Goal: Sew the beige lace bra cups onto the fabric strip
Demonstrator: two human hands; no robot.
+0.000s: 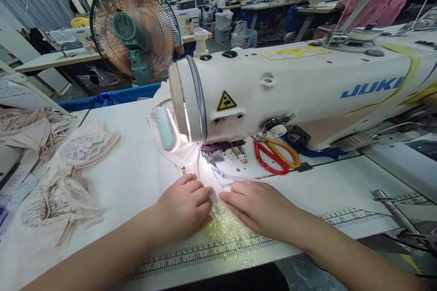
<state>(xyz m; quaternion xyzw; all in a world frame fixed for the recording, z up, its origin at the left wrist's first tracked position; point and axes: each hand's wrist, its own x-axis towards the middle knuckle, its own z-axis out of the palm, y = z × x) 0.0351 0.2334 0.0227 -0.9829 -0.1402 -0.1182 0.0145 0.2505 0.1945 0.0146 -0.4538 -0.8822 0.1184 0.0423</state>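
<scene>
A white JUKI sewing machine [307,91] stands on the white table [136,168], its lamp lighting the presser foot [213,157]. My left hand [186,207] and my right hand [257,207] lie flat side by side on a pale lace fabric piece [227,232] just in front of the needle. Both hands press the fabric down, fingertips nearly touching. The fabric runs from under my hands toward the presser foot. Part of it is hidden beneath my palms.
Red and orange-handled scissors [276,154] lie on the machine bed to the right. Beige lace garment pieces [64,177] are heaped at the left. A green fan [134,32] stands behind the table. A measuring scale [211,250] runs along the front edge. Other workstations fill the background.
</scene>
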